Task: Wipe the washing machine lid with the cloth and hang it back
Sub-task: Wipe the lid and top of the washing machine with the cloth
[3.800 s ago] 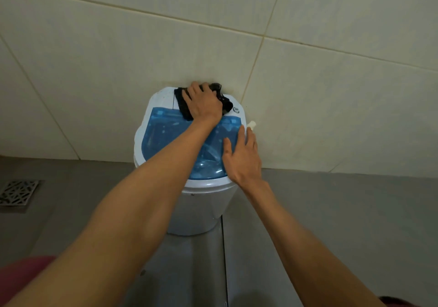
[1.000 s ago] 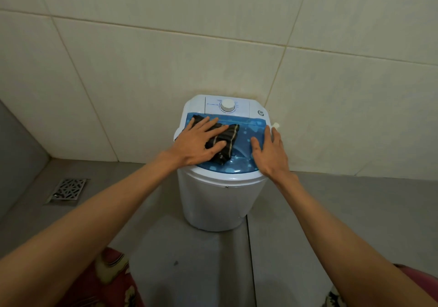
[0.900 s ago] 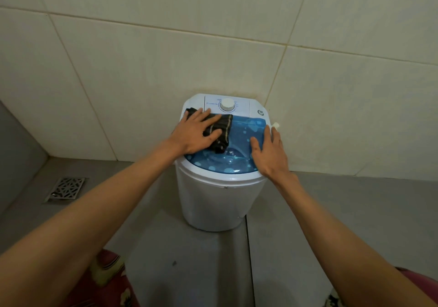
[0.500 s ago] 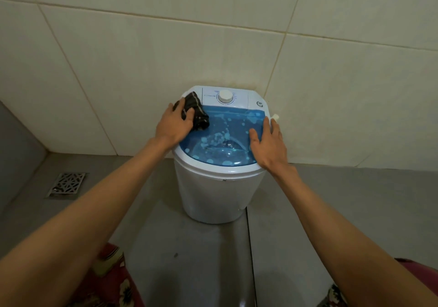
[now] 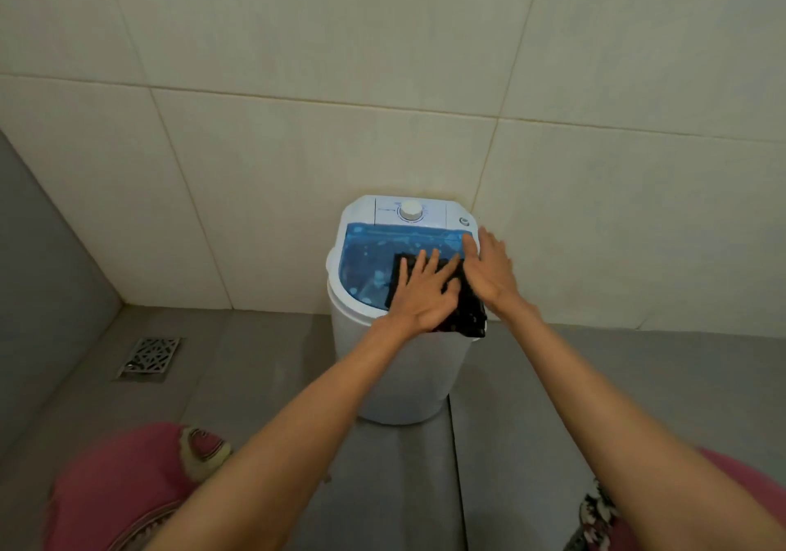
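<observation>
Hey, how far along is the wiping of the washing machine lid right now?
Mid-wipe. The left hand presses the dark cloth flat on the near right part of the blue lid, with the right hand resting at the lid's right edge. Pale spots show on the lid's left side, so that may need a pass. Hanging the cloth back is left.

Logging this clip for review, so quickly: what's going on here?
A person is wiping the blue see-through lid of a small white washing machine that stands against a tiled wall. The left hand presses a dark cloth flat on the near right part of the lid, with one end of the cloth hanging over the rim. The right hand lies open at the lid's right edge. The cloth is not yet hung back.
</observation>
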The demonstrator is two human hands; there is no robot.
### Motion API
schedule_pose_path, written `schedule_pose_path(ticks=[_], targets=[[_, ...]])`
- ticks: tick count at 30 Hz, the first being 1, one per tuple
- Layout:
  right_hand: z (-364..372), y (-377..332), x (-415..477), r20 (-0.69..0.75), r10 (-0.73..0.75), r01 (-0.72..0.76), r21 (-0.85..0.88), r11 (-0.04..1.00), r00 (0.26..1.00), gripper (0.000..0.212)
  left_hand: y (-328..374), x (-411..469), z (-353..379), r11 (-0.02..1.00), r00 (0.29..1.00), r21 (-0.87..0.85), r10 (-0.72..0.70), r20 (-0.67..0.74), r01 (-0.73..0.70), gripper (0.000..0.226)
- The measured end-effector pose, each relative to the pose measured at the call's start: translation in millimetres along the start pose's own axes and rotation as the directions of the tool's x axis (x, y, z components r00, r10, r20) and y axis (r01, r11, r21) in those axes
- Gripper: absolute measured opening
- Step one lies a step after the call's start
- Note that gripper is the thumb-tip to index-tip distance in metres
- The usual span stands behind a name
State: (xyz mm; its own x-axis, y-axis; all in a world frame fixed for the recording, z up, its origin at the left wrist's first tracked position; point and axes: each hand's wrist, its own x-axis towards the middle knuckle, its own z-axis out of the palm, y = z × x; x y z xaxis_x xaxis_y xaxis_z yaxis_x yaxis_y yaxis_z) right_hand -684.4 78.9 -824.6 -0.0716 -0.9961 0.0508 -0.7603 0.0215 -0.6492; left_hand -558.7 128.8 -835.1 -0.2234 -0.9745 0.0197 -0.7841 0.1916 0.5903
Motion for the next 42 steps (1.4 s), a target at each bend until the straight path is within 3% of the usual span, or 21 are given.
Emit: schedule_pose_path(ticks=[2,4,7,10,13,16,22,30,35,42], targets=[[6,-6,-15,-0.138,-0.075,0.075,-0.006,0.997,0.988,0.054,4,-1,-20,0.933,0.999,-0.36,-0.039,-0.037,0.023,0.054],[10,-14,-28,-0.197,-0.143,0.135,-0.056,0.989,0.97,0.051,-8,-5,-39,0.902,0.974,-0.431,-0.104,-0.2,0.008,0.054],[24,-21,-42,-0.04,-0.232,0.216,-0.234,0.948,0.972,0.058,-43,-2,-69,0.964,0.947,-0.245,-0.169,-0.274,0.101,0.055],[37,-19,-47,0.187,-0.19,0.252,-0.407,0.878,0.964,0.06,-87,8,-90,0.963,0.961,-0.042,-0.269,-0.06,0.267,0.089],[37,-17,-36,0.224,-0.171,0.252,-0.415,0.874,0.96,0.059,-108,12,-99,0.948,0.919,0.132,-0.314,0.239,0.29,0.129],[35,-17,-12,0.208,-0.136,0.217,-0.439,0.872,0.969,0.06,-102,9,-108,0.92,0.882,0.277,-0.359,0.306,0.278,0.152],[31,-23,45,0.153,0.016,0.051,-0.425,0.904,0.988,0.062,-97,10,-111,0.883,0.855,0.37,-0.411,0.315,0.288,0.146],[33,-31,96,0.1,0.064,-0.019,-0.401,0.916,0.993,0.06,-91,19,-110,0.851,0.832,0.438,-0.45,0.325,0.289,0.146],[36,-37,105,-0.009,0.21,-0.201,-0.337,0.92,0.978,0.067,-93,22,-109,0.838,0.821,0.459,-0.469,0.326,0.296,0.149],[34,-8,51,-0.035,0.086,-0.093,-0.39,0.916,0.996,0.068,-92,18,-111,0.86,0.825,0.406,-0.454,0.336,0.308,0.146]])
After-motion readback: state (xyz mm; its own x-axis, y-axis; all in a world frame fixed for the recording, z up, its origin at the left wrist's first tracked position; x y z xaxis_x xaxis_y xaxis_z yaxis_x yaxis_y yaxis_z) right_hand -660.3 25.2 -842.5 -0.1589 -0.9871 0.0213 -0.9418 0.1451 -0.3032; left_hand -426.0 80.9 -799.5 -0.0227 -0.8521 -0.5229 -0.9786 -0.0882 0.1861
